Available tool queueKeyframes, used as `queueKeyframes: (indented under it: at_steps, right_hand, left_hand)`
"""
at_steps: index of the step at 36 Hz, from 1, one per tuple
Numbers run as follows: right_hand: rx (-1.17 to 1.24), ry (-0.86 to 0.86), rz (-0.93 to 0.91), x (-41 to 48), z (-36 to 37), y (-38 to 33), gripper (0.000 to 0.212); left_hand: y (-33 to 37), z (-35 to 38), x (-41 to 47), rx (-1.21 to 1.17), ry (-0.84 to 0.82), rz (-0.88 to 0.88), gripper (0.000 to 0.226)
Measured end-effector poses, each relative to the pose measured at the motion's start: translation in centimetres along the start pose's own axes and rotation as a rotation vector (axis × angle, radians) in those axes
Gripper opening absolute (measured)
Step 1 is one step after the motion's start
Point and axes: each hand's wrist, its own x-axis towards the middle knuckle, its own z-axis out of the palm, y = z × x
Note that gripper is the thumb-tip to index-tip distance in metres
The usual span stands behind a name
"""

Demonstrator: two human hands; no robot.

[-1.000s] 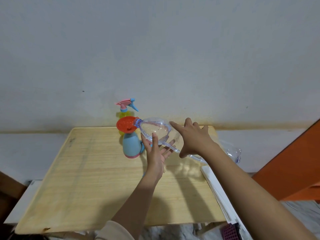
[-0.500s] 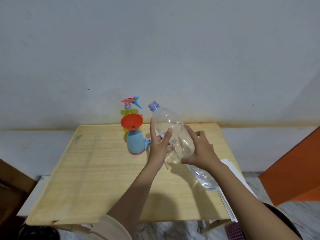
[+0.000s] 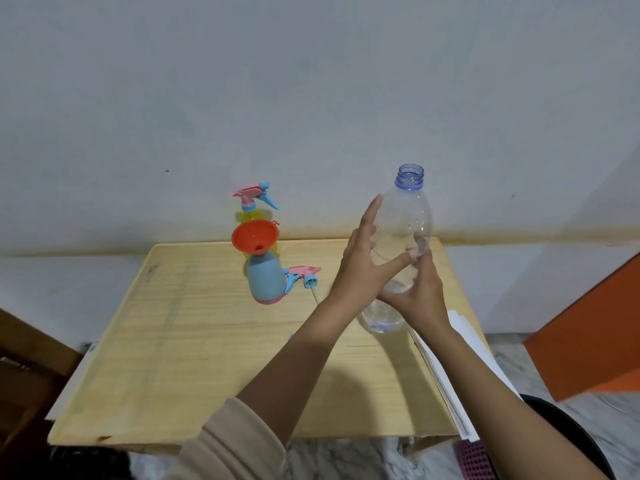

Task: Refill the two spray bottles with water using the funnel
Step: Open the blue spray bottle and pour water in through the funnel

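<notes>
An uncapped clear water bottle with a blue neck stands upright in the air over the right side of the wooden table. It looks almost empty. My right hand grips its lower body with fingers curled round it. My left hand touches its left side with straight fingers, thumb across the front. To the left stands a blue spray bottle with an orange funnel in its neck. Its removed spray head lies beside it. Behind stands a yellow spray bottle with its head on.
A stack of white papers lies along the table's right edge. An orange panel leans at the far right. Dark furniture stands at the left, and a pink perforated object sits below the table's near right corner.
The water bottle lay tipped with its mouth at the funnel; both hands have swung it upright and moved it to the right, away from the funnel.
</notes>
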Motion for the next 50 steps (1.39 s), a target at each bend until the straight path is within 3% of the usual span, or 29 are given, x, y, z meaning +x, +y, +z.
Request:
queueKeyframes:
  at_steps: [15, 30, 39, 45, 50]
  right_hand:
    - [0.026, -0.051, 0.036, 1.2, 0.3, 2.3, 0.103]
    - [0.069, -0.213, 0.083, 0.9, -0.6, 3.1, 0.1]
    - [-0.076, -0.026, 0.114, -0.4, 0.2, 2.3, 0.087]
    - [0.002, 0.237, 0.127, -3.0, 1.6, 1.2, 0.078]
    - [-0.069, 0.48, 0.091, -6.1, 4.6, -1.1, 0.046]
  left_hand:
    - [-1.8, 1.2, 1.0, 0.015, -0.024, -0.04, 0.086]
    - [-1.6, 0.6, 1.0, 0.008, -0.044, -0.05, 0.083]
    - [-2.0, 0.3, 0.9, -0.041, -0.049, -0.043, 0.074]
    - [-3.0, -0.9, 0.8, -0.103, -0.106, -0.041, 0.056]
    - [-5.6, -4.3, -0.2, 0.076, -0.102, -0.013, 0.032]
